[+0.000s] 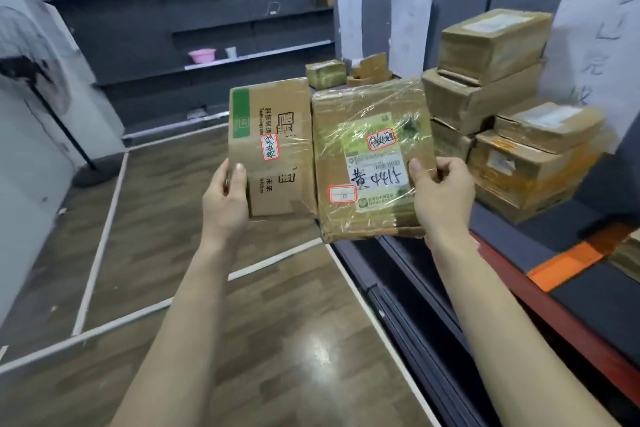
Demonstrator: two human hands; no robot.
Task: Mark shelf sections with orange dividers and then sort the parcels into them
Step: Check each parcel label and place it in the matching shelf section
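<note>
My left hand [227, 200] grips a brown cardboard parcel with a green stripe [277, 136] by its lower left edge, thumb on the front. My right hand [441, 193] holds a tape-wrapped parcel with a white label [367, 149] at its right edge, thumb over the label. Both parcels are held up side by side in front of me, faces toward me, above the shelf's front edge. An orange divider [564, 265] lies on the dark shelf [540, 236] to the right. A stack of taped parcels [498, 108] sits on that shelf behind my right hand.
Two small boxes [346, 72] stand at the shelf's far end. White paper sheets [410, 25] hang on the back panel. Dark wall shelves [214, 21] across the room hold a pink basin [202, 55]. A fan [38, 80] stands at left on the wooden floor.
</note>
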